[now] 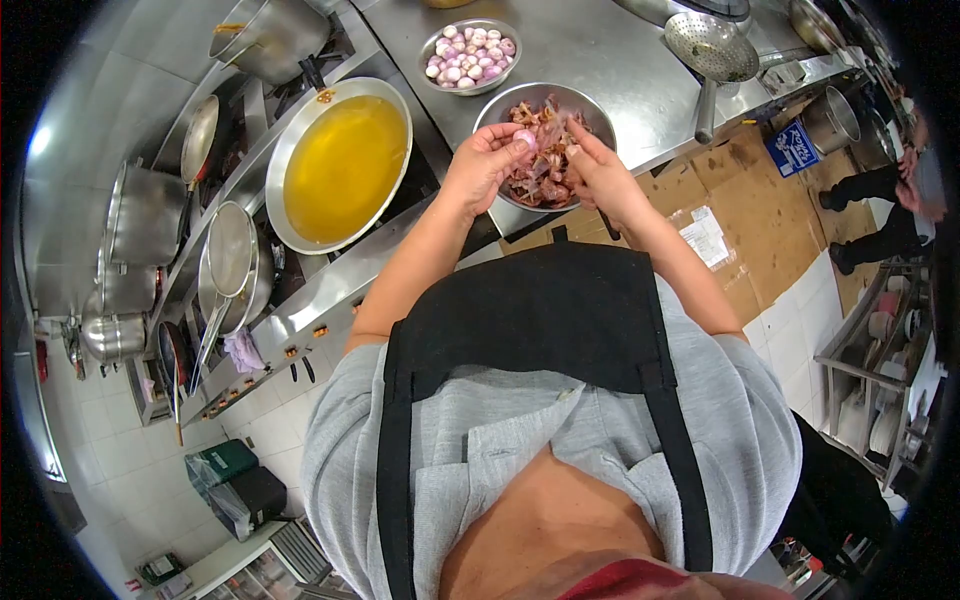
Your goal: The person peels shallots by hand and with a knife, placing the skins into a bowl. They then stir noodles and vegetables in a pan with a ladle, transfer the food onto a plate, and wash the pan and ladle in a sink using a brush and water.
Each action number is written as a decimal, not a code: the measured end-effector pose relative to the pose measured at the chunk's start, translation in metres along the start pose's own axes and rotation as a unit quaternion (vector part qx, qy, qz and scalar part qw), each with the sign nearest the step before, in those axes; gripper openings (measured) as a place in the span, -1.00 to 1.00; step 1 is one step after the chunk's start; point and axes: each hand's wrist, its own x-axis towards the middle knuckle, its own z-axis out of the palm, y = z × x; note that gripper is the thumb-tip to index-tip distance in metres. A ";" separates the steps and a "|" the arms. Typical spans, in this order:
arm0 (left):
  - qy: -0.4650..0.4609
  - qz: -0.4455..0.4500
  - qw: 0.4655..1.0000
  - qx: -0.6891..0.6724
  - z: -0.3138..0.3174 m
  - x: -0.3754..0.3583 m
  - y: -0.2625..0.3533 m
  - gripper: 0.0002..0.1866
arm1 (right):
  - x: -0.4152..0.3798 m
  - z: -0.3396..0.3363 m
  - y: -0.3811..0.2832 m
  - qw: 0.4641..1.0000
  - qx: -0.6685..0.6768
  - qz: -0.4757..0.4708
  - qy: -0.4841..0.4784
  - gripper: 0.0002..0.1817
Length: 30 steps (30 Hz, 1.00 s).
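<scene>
A pinkish shallot (525, 140) is pinched between the thumb and fingers of my left hand (484, 170). My right hand (606, 182) is closed, with a dark knife handle (609, 226) sticking out below it; the blade is hard to make out. Both hands are over the near part of a metal bowl (594, 108) full of reddish-brown shallot skins (545, 188). Just beyond, to the left, a second metal bowl (470, 91) holds many peeled white and purple shallots (468, 55).
On the stove at left sits a wide pan (277, 190) of yellow oil, with pots and a strainer (232, 250) around it. A perforated skimmer (711, 48) lies on the steel counter (610, 50). Another person (880, 190) stands at far right, near a wire rack (880, 370).
</scene>
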 end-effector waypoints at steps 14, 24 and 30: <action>0.031 0.027 0.999 0.028 0.010 -0.003 0.002 -0.75 | 0.015 0.002 0.030 0.951 -0.191 -0.229 -0.084 -0.51; 0.008 0.005 1.000 -0.028 0.003 -0.002 0.003 -0.69 | 0.004 -0.006 0.004 0.993 0.072 0.029 -0.087 -0.51; 0.020 0.013 1.000 -0.001 0.004 -0.001 -0.004 -0.71 | 0.005 0.008 0.015 0.988 -0.098 -0.078 -0.094 -0.49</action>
